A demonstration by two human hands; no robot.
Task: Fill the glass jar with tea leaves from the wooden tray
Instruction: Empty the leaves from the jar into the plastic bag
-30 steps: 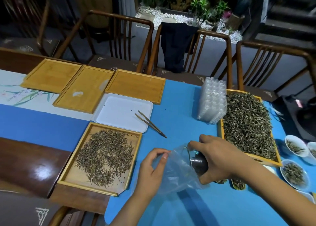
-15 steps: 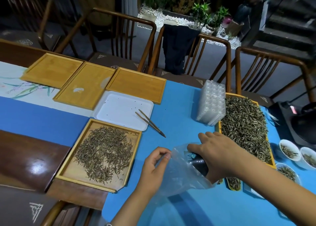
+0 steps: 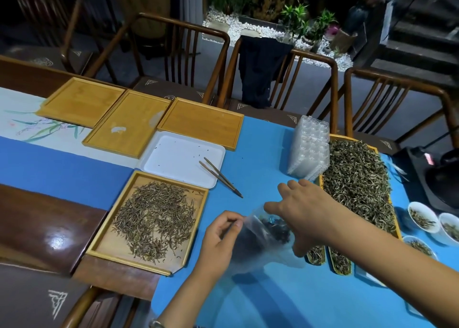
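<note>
My left hand (image 3: 218, 238) pinches the open edge of a clear plastic bag (image 3: 250, 250) lying on the blue cloth. My right hand (image 3: 310, 211) reaches over the bag's mouth with its thumb wrapped underneath, gripping the glass jar (image 3: 279, 232). The jar is tipped into the bag and mostly hidden by the hand and the plastic; only a dark patch shows. Left of my hands, a wooden tray (image 3: 129, 263) holds a thin layer of tea leaves (image 3: 154, 218). To the right, a second tray (image 3: 347, 137) carries a thick heap of leaves (image 3: 357, 183).
A white plastic tray (image 3: 178, 158) with wooden tongs (image 3: 221, 177) lies behind the left tray. Behind it are three bare wooden trays (image 3: 203, 123). Stacked clear plastic containers (image 3: 308, 148) stand by the heaped tray. Small white bowls (image 3: 422, 217) and narrow dishes (image 3: 340, 260) of leaves sit at right. Chairs line the far edge.
My right hand has rolled further over the bag's mouth, so the jar's metal end no longer shows. My left hand keeps its pinch on the bag.
</note>
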